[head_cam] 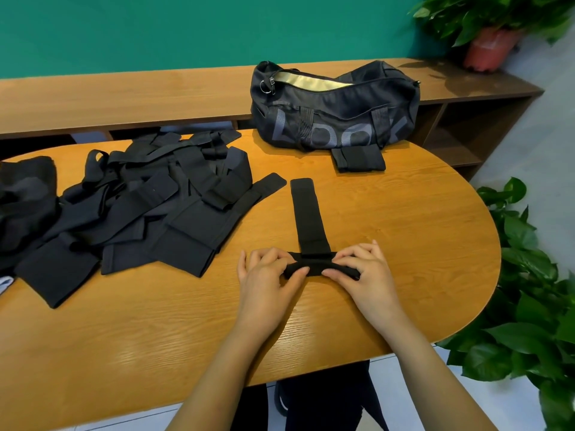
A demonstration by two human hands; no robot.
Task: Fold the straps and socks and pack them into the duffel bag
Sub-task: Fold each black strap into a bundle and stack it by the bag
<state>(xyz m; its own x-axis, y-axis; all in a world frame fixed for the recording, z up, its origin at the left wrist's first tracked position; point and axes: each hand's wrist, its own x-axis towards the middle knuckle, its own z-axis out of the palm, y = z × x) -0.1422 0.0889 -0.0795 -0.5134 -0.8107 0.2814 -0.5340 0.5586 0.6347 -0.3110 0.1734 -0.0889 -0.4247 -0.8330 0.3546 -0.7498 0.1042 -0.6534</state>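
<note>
A long black strap [308, 213] lies on the wooden table [404, 231], running away from me, its near end rolled into a thick fold. My left hand [267, 278] pinches the left side of that rolled end. My right hand [364, 269] pinches its right side. A dark duffel bag [336, 104] stands at the table's far edge, its zip open and a pale lining showing. One folded black strap [357, 159] rests just in front of the bag. A heap of loose black straps [149, 197] covers the table's left half.
A low wooden shelf unit [124, 98] runs behind the table under a green wall. Potted plants stand at the far right [494, 29] and beside the table's right edge [529, 300]. Darker black fabric [25, 194] lies at the far left.
</note>
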